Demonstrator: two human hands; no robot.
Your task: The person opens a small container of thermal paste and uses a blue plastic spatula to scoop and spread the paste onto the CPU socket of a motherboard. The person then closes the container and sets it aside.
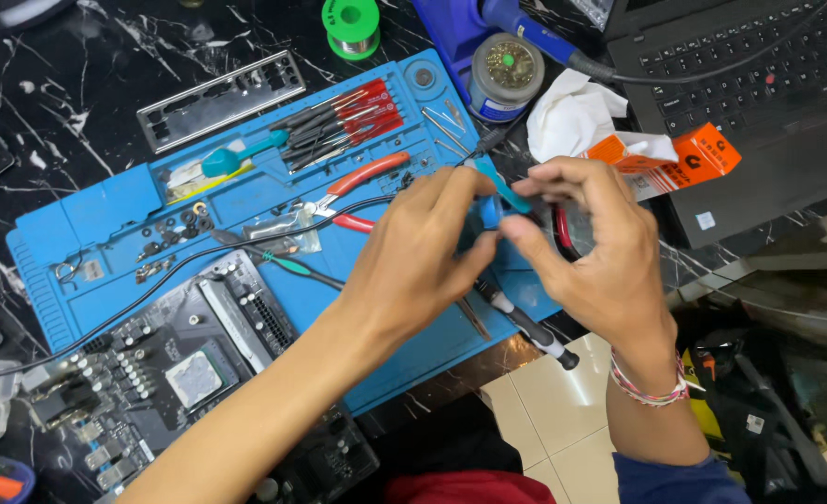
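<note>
A bare motherboard [189, 364] lies at the left of the blue work mat [105, 219], untouched. Above mat centre, the left hand [413, 261] and right hand [591, 252] together pinch a small blue tool [499, 191]; red-handled pliers [362, 177] lie unused behind.

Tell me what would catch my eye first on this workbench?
Two bare hands, the left hand and right hand, meet at the centre, pinching a small blue tool above a bright blue rubber work mat. A dark computer circuit board lies at the lower left, and red-handled pliers rest on the mat behind the hands.
</note>
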